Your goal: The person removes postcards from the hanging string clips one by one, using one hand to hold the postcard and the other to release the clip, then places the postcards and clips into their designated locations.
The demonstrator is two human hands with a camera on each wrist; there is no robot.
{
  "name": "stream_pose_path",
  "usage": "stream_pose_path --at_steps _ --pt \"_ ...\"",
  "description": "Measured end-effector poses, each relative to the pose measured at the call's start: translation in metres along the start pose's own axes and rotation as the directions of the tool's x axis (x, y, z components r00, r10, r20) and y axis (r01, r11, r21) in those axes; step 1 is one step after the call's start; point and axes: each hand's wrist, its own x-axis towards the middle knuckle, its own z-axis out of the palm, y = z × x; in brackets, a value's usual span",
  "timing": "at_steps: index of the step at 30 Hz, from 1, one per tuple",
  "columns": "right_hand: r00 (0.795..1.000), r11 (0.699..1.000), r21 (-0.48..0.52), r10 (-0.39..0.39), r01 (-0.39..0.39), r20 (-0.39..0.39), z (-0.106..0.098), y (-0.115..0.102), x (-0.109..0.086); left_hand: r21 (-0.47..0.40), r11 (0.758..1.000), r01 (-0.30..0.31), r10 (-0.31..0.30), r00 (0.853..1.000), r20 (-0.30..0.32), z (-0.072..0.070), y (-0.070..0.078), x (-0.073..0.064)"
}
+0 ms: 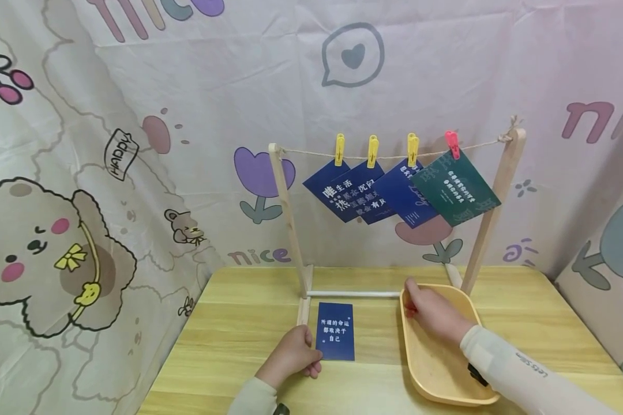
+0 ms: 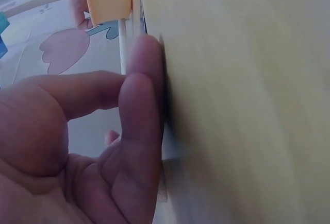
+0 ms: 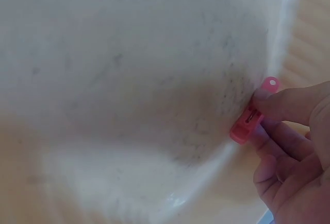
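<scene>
My left hand [image 1: 293,357] is at the lower left edge of a dark blue card [image 1: 335,331] with white writing, which lies flat on the table. In the left wrist view, its fingers [image 2: 139,100] press along the table surface; the card is mostly hidden there. Over the yellow plastic basket [image 1: 420,377], my right hand [image 1: 431,311] reaches to the far left corner. The right wrist view shows a red clothespin [image 3: 250,116] pinched between its thumb and fingers, beside the basket's wall.
Behind the card stands a wooden frame [image 1: 289,225] with a string across its top. Yellow clothespins [image 1: 372,151] hold blue cards [image 1: 329,190] there, and a red clothespin [image 1: 452,144] holds a green card [image 1: 456,190]. A white rod [image 1: 353,294] joins the posts low down.
</scene>
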Motion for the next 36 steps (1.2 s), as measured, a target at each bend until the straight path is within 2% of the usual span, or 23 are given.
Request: stream_pose_path --at_steps 8,17,24,30,36 --pt "0.999 0.999 -0.020 0.033 -0.032 0.014 0.007 0.009 0.000 0.131 0.991 -0.011 0.013 1.000 -0.011 0.004 0.006 0.002" --pt "0.999 0.999 0.006 0.049 -0.049 0.019 0.002 0.005 0.001 0.179 0.984 0.018 -0.021 1.000 0.018 0.003 0.014 0.004" --pt "0.998 0.999 0.011 0.041 -0.042 0.048 -0.001 0.000 -0.001 0.166 0.986 0.021 -0.028 0.999 0.040 0.002 0.010 0.003" --pt "0.998 0.999 0.000 0.032 -0.032 0.061 -0.003 -0.003 0.000 0.137 0.991 0.010 -0.015 0.999 0.034 0.002 0.004 0.002" --pt "0.996 0.999 0.004 0.053 -0.054 0.074 -0.005 -0.002 0.000 0.093 0.996 0.001 -0.005 0.999 0.039 0.001 0.006 0.001"
